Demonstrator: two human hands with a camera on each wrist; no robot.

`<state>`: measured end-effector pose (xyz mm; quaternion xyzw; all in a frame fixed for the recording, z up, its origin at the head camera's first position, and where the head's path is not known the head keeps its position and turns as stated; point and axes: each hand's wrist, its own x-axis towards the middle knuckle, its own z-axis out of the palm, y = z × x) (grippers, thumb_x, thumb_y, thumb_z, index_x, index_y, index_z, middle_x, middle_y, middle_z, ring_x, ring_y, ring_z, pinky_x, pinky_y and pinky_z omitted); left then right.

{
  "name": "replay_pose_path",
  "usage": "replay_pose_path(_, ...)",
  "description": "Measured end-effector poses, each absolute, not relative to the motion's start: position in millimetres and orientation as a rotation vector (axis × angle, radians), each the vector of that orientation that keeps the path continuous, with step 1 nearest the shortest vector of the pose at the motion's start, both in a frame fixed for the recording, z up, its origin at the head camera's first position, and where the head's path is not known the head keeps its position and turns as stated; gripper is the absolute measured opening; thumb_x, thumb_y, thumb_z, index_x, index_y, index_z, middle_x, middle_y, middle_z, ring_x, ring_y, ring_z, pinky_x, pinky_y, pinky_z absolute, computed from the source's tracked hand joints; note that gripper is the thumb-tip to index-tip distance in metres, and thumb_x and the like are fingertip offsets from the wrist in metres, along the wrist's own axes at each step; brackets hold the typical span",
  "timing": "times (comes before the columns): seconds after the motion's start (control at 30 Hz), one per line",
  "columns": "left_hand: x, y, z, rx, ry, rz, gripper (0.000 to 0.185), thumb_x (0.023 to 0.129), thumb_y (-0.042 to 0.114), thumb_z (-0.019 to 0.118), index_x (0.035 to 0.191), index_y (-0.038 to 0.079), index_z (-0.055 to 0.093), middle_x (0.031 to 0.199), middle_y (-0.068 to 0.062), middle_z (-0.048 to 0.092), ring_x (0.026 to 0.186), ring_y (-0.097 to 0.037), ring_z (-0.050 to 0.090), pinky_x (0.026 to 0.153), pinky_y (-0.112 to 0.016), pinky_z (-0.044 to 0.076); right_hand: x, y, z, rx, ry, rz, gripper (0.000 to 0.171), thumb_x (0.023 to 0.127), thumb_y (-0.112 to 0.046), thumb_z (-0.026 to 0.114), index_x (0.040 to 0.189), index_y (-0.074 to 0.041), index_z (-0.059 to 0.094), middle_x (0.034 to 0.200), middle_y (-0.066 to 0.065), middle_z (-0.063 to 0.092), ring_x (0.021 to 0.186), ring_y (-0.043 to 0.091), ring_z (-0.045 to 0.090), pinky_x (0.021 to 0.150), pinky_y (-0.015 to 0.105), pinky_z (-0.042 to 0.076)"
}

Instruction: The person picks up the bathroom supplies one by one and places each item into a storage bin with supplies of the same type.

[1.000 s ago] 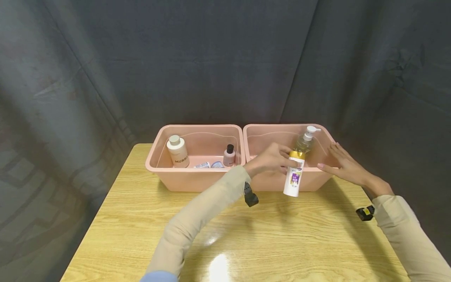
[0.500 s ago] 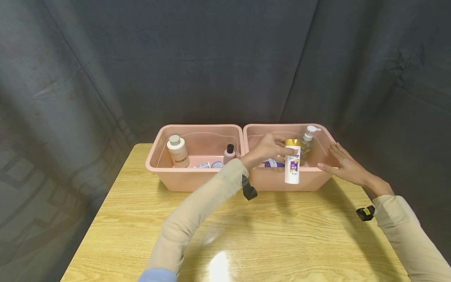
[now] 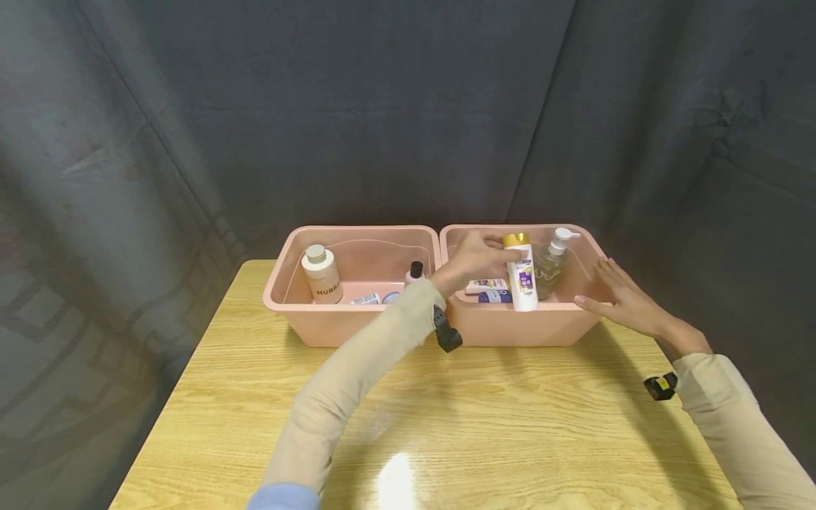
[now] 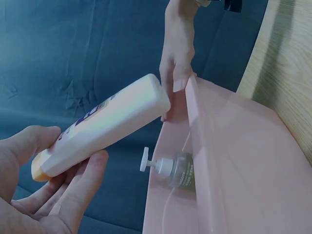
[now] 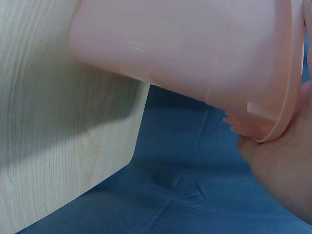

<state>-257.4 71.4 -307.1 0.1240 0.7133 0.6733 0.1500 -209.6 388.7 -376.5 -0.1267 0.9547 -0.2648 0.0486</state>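
Note:
My left hand (image 3: 474, 256) pinches a white shampoo bottle (image 3: 524, 278) with a gold cap and purple label, held above the front of the right pink bin (image 3: 510, 326). The left wrist view shows the bottle (image 4: 105, 127) tilted between thumb and fingers, cap end toward the palm. My right hand (image 3: 631, 301) rests on that bin's right front corner, fingers straight along the rim. In the right wrist view it (image 5: 287, 161) touches the rim at the frame's edge. Inside the bin, a clear pump bottle (image 3: 551, 263) stands upright at the right.
A purple-labelled container (image 3: 495, 296) and a white tube-like item (image 3: 486, 285) lie in the right bin. The left pink bin (image 3: 347, 329) holds a white bottle (image 3: 324, 276), a small black-capped bottle (image 3: 415, 271) and small items (image 3: 366, 299). Both bins stand on a wooden table (image 3: 484, 425).
My left hand has raised the shampoo bottle and carried it slightly left and back, over the bin's front rim. Items behind it have come into view. My right hand has not moved.

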Motion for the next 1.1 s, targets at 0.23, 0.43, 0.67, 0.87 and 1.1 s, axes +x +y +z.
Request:
replay_pose_path(0.23,-265,65,-307,0.308,2.099,2.001,0.039,0.081,0.012,0.083,0.115,0.001,0.068,0.098,-0.004,0.068,0.087,-0.017,0.067,0.078,-0.026,0.056,-209,389,-377,-0.406,2.916,-0.838,0.097,0.095,-0.041,0.062,0.156,0.002,-0.001,0.161,0.024,-0.011,0.147,0.040,-0.017,0.109,0.071,-0.006)
replay_pose_path(0.43,-271,63,-311,0.224,2.115,2.073,0.032,0.082,0.010,0.082,0.109,0.000,0.069,0.093,-0.005,0.069,0.081,-0.019,0.070,0.073,-0.028,0.058,-209,390,-376,-0.400,2.912,-0.841,0.098,0.095,-0.041,0.062,0.156,0.001,-0.002,0.162,0.023,-0.013,0.146,0.040,-0.017,0.109,0.071,-0.006)
replay_pose_path(0.67,-280,67,-318,0.046,2.067,2.185,0.036,0.083,0.007,0.080,0.114,-0.003,0.065,0.092,-0.008,0.068,0.083,-0.027,0.072,0.077,-0.037,0.059,-208,389,-377,-0.386,2.908,-0.839,0.099,0.096,-0.042,0.062,0.156,-0.001,-0.005,0.162,0.021,-0.015,0.146,0.038,-0.019,0.109,0.071,-0.007)
replay_pose_path(0.87,-285,66,-324,-0.039,2.127,2.161,0.043,0.083,0.012,0.081,0.120,-0.001,0.064,0.098,-0.007,0.067,0.091,-0.027,0.071,0.080,-0.035,0.058,-207,389,-376,-0.382,2.908,-0.837,0.100,0.095,-0.042,0.062,0.156,-0.001,-0.005,0.161,0.021,-0.016,0.146,0.037,-0.020,0.110,0.069,-0.007)
replay_pose_path(1.1,-290,63,-332,-0.088,2.084,2.211,0.042,0.083,0.011,0.081,0.120,-0.001,0.062,0.098,-0.009,0.068,0.085,-0.024,0.071,0.082,-0.040,0.058,-207,388,-375,-0.402,2.911,-0.841,0.098,0.096,-0.041,0.062,0.156,0.002,-0.004,0.161,0.023,-0.014,0.146,0.038,-0.019,0.111,0.068,-0.008)
